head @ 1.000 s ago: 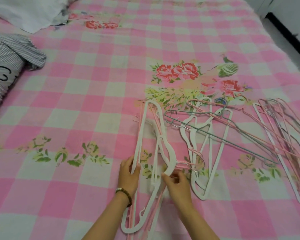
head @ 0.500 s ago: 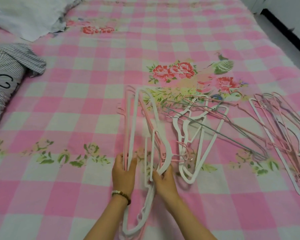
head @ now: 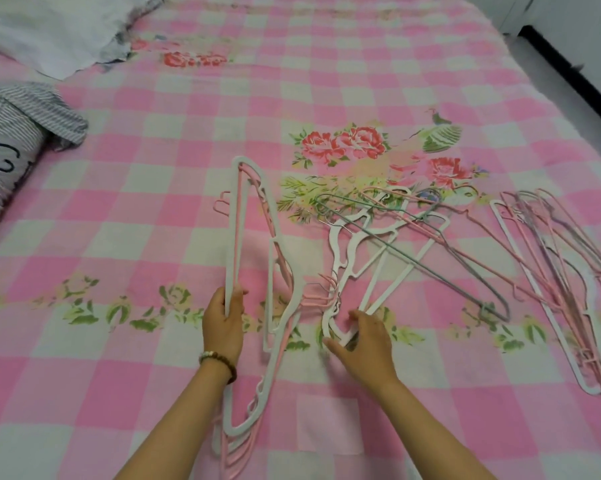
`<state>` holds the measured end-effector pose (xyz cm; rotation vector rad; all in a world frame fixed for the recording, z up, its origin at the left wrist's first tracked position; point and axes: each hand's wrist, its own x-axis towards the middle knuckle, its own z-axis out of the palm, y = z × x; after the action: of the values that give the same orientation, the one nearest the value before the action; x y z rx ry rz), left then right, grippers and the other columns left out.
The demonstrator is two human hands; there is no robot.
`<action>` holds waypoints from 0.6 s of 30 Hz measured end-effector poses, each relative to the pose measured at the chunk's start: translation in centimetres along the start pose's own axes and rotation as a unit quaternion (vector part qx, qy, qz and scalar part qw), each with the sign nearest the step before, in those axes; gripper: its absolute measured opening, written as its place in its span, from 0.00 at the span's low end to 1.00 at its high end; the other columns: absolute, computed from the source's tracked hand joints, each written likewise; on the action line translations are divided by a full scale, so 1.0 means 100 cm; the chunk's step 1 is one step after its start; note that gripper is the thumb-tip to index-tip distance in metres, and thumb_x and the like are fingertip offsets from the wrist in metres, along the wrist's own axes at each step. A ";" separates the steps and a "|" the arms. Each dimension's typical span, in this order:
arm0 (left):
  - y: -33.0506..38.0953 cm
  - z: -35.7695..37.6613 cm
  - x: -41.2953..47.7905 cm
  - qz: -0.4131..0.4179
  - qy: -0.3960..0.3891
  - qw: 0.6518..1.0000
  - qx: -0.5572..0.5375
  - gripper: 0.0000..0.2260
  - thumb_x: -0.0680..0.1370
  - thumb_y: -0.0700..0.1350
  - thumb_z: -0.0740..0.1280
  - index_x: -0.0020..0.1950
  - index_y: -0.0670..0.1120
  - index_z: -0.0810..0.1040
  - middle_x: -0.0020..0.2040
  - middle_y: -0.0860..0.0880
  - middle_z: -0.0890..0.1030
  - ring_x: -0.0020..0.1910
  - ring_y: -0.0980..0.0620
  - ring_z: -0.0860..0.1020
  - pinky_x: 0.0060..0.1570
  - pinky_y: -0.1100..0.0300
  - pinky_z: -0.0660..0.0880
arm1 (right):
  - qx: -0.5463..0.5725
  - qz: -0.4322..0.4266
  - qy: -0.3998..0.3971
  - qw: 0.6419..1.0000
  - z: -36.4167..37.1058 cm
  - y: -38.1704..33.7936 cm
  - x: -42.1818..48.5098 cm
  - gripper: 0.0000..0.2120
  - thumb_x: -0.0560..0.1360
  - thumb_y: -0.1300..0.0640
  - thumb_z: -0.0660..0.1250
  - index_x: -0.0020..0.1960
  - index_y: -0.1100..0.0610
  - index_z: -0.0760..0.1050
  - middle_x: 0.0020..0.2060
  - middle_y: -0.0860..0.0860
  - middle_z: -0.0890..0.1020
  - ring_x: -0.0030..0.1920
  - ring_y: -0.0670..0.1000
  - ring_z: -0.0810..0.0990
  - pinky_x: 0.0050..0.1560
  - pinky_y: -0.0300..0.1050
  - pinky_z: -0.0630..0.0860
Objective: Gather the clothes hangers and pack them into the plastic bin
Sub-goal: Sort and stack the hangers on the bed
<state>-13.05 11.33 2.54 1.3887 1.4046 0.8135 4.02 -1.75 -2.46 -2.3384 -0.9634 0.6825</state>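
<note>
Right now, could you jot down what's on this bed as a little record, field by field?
surface: pink checked bedsheet
left hand: gripping a stack of white and pink hangers
right hand: open, touching the loose white hangers in the middle
grey wire hanger: lying across the white ones
far right: another hanger pile
left edge: striped cloth
plastic bin: not in view

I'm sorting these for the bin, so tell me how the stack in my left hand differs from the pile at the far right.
The stack is gripped by the left hand, while the far-right pile lies untouched. The stack is mostly thick white and pink plastic; the pile is largely thin pink wire. The stack looks aligned, the pile looser. Both rest on the checked bedspread.
</note>
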 end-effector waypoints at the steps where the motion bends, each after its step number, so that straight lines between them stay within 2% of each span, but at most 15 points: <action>1: -0.001 0.002 0.000 -0.001 0.006 1.000 -0.005 0.11 0.81 0.50 0.57 0.49 0.46 0.76 0.33 0.49 0.69 0.31 0.52 0.67 0.30 0.63 0.66 | -0.064 -0.013 -0.024 0.998 0.004 0.001 0.003 0.26 0.65 0.39 0.72 0.56 0.53 0.72 0.51 0.48 0.74 0.57 0.50 0.69 0.62 0.44 0.62; 4: -0.004 0.005 0.001 -0.001 0.019 1.000 -0.005 0.11 0.81 0.50 0.55 0.54 0.49 0.75 0.33 0.48 0.69 0.34 0.50 0.69 0.30 0.63 0.67 | -0.215 -0.066 -0.062 0.972 0.013 -0.003 0.007 0.25 0.67 0.38 0.67 0.55 0.55 0.73 0.53 0.50 0.76 0.63 0.54 0.67 0.71 0.47 0.42; 5: -0.005 0.006 0.001 -0.002 0.020 1.000 -0.007 0.11 0.81 0.50 0.55 0.55 0.49 0.74 0.34 0.48 0.70 0.36 0.48 0.71 0.31 0.63 0.68 | -0.232 -0.078 -0.067 0.967 0.012 -0.005 0.008 0.22 0.70 0.40 0.66 0.54 0.55 0.74 0.52 0.51 0.77 0.64 0.55 0.66 0.71 0.49 0.40; 7: -0.007 0.005 0.002 -0.001 0.022 1.000 -0.006 0.12 0.81 0.51 0.54 0.56 0.48 0.73 0.38 0.46 0.74 0.42 0.46 0.75 0.34 0.62 0.70 | -0.222 -0.097 -0.065 0.968 0.006 -0.009 0.010 0.11 0.73 0.47 0.63 0.45 0.55 0.75 0.45 0.52 0.77 0.64 0.57 0.68 0.71 0.50 0.44; 9: -0.006 0.001 0.002 0.000 0.031 0.999 -0.004 0.16 0.81 0.51 0.54 0.62 0.44 0.73 0.46 0.38 0.77 0.48 0.40 0.78 0.37 0.59 0.73 | -0.210 -0.134 -0.043 0.968 -0.002 -0.009 0.011 0.07 0.72 0.51 0.65 0.39 0.53 0.73 0.38 0.51 0.75 0.57 0.59 0.72 0.70 0.50 0.45; 11: 0.000 -0.003 0.004 0.003 0.044 0.999 -0.003 0.19 0.81 0.49 0.54 0.66 0.39 0.71 0.53 0.31 0.76 0.51 0.32 0.76 0.42 0.51 0.75 | -0.205 -0.182 0.026 0.961 -0.008 -0.007 0.010 0.10 0.70 0.49 0.69 0.35 0.53 0.74 0.32 0.47 0.73 0.47 0.57 0.75 0.69 0.52 0.44; 13: 0.004 -0.006 0.006 0.010 0.042 0.999 -0.004 0.19 0.81 0.48 0.54 0.66 0.38 0.71 0.54 0.28 0.75 0.52 0.30 0.74 0.47 0.45 0.75 | -0.198 -0.202 0.078 0.956 -0.019 -0.010 0.007 0.14 0.70 0.47 0.69 0.32 0.51 0.68 0.26 0.41 0.63 0.39 0.52 0.75 0.70 0.53 0.47; 15: 0.011 -0.007 0.005 0.017 0.032 0.999 -0.016 0.19 0.81 0.48 0.54 0.67 0.38 0.70 0.55 0.27 0.74 0.53 0.28 0.73 0.51 0.41 0.74 | -0.199 -0.212 0.086 0.953 -0.029 -0.015 0.003 0.16 0.73 0.43 0.58 0.33 0.52 0.69 0.25 0.41 0.61 0.38 0.51 0.74 0.71 0.53 0.49; 17: 0.015 -0.004 0.004 0.015 0.030 0.999 -0.028 0.19 0.81 0.48 0.54 0.67 0.39 0.70 0.52 0.28 0.75 0.54 0.29 0.73 0.51 0.40 0.74 | -0.204 -0.183 0.064 0.960 -0.036 -0.018 0.003 0.24 0.72 0.39 0.46 0.39 0.54 0.74 0.28 0.45 0.69 0.44 0.51 0.73 0.73 0.50 0.50; 18: 0.015 -0.003 0.005 0.002 0.031 0.999 -0.029 0.19 0.82 0.48 0.54 0.67 0.39 0.70 0.50 0.29 0.75 0.53 0.30 0.74 0.50 0.41 0.74 | -0.203 -0.175 0.057 0.962 -0.039 -0.020 0.002 0.28 0.71 0.38 0.44 0.42 0.55 0.75 0.30 0.46 0.71 0.46 0.52 0.73 0.72 0.48 0.49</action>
<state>-12.77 12.02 3.95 1.3325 1.4142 0.9013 5.64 -1.40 1.64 -2.4118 -1.5310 0.2181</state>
